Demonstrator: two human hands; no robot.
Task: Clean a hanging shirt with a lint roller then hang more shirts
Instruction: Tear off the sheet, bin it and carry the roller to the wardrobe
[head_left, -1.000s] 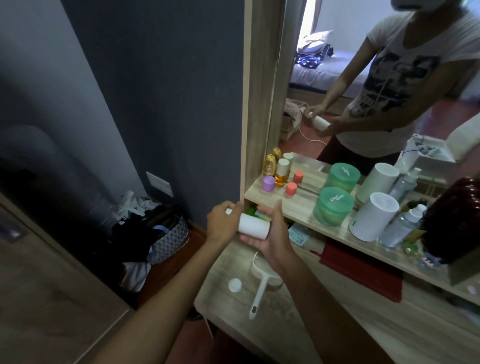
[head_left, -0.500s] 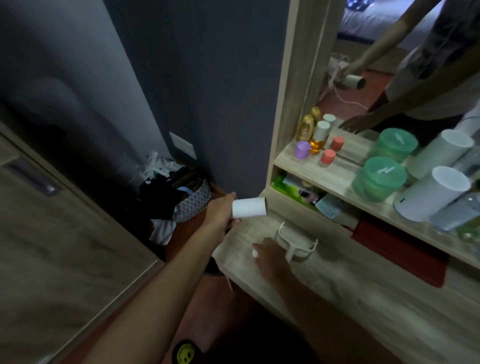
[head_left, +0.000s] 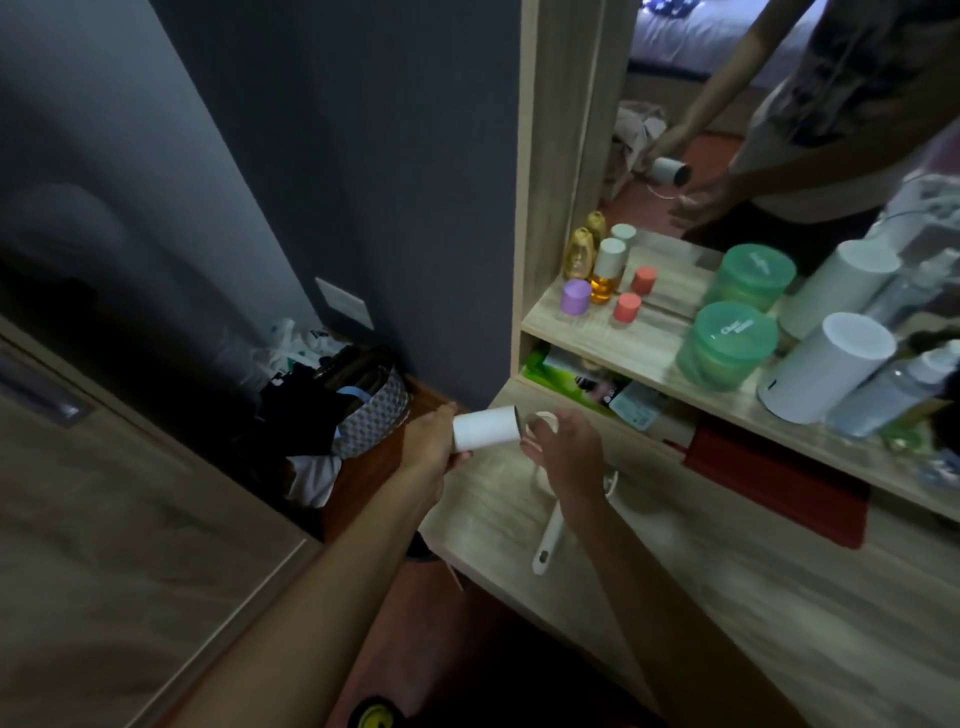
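Observation:
My left hand (head_left: 430, 448) grips a white lint roll (head_left: 485, 428) by its left end and holds it level over the left corner of the wooden table (head_left: 727, 597). My right hand (head_left: 567, 452) pinches a small white round cap (head_left: 545, 418) right beside the roll's open right end. The white roller handle (head_left: 549, 535) lies flat on the table below my right wrist, which hides its frame end. No shirt is in view.
A shelf (head_left: 597, 338) above the table carries small bottles, a green jar (head_left: 727, 345) and a white cylinder (head_left: 826, 366), with a mirror behind. A red pad (head_left: 779, 478) lies under the shelf. A patterned basket (head_left: 371, 415) of clothes stands on the floor beside a wooden door (head_left: 104, 519).
My right hand let go of the roll, dropped to the table for the small white cap, and has risen with it to the roll's open end. My left hand kept the roll.

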